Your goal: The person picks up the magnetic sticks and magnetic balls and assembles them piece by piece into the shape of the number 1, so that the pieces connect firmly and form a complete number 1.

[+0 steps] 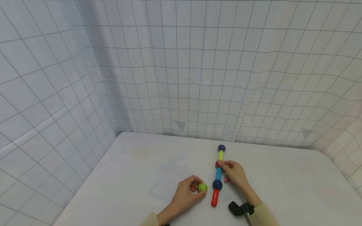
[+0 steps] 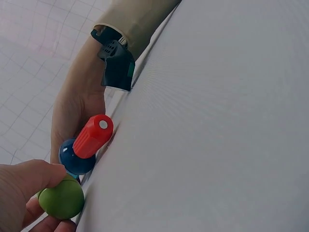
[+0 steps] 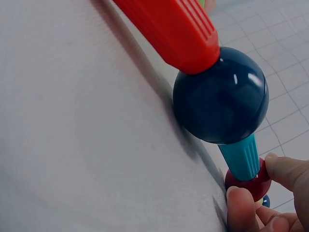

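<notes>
A row of joined balls and rods lies on the table, running away from me. Nearest is a red rod [image 1: 215, 197], then a dark blue ball [image 1: 217, 184], a light blue rod [image 1: 218, 173], a red ball [image 3: 251, 186], a yellow rod [image 1: 221, 155] and a far dark blue ball [image 1: 222, 147]. My right hand [image 1: 236, 174] pinches the red ball between thumb and fingers. Left of the row, my left hand [image 1: 186, 193] holds a green ball [image 2: 62, 199] between thumb and fingers, close beside the near blue ball.
The white table [image 1: 127, 175] ends at a grid-patterned cloth wall [image 1: 181, 94] behind, with more of it at both sides. A black wrist camera [image 1: 238, 208] sticks out from the right wrist, near the red rod.
</notes>
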A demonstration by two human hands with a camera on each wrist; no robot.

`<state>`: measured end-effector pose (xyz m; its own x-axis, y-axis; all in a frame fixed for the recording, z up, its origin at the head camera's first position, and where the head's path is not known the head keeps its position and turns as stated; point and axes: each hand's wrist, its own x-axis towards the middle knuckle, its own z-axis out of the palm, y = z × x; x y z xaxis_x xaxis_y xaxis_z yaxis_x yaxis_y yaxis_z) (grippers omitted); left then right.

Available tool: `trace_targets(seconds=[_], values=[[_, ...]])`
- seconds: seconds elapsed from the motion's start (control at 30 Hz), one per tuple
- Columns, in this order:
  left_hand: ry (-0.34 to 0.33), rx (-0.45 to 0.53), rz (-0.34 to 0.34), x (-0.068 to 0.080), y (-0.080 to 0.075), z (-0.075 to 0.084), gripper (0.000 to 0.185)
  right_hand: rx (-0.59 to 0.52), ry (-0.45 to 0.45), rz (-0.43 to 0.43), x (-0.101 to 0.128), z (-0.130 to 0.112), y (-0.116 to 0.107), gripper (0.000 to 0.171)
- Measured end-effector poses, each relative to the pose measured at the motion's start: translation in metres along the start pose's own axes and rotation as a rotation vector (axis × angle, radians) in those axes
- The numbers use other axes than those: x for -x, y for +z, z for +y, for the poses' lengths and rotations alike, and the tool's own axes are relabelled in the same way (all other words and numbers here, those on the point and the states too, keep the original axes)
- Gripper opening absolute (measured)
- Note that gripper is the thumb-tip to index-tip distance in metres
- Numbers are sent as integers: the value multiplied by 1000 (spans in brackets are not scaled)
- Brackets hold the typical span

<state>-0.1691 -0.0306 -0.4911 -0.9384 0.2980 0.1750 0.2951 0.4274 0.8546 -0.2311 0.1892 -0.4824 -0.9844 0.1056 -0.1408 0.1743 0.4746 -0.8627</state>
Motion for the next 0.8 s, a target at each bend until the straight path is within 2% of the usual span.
trace_targets(seconds=[0.27,0.47,0.6,0.8], values=[[21,25,2,4,1,0,29,-8,-11,23,3,-1,0,50],[34,33,8,3,1,-1,29,1,-20,23,4,1,0,55],[27,24,7,3,1,0,28,1,-22,20,7,1,0,58],[18,24,8,4,1,1,28,10,-36,22,11,3,0,55]])
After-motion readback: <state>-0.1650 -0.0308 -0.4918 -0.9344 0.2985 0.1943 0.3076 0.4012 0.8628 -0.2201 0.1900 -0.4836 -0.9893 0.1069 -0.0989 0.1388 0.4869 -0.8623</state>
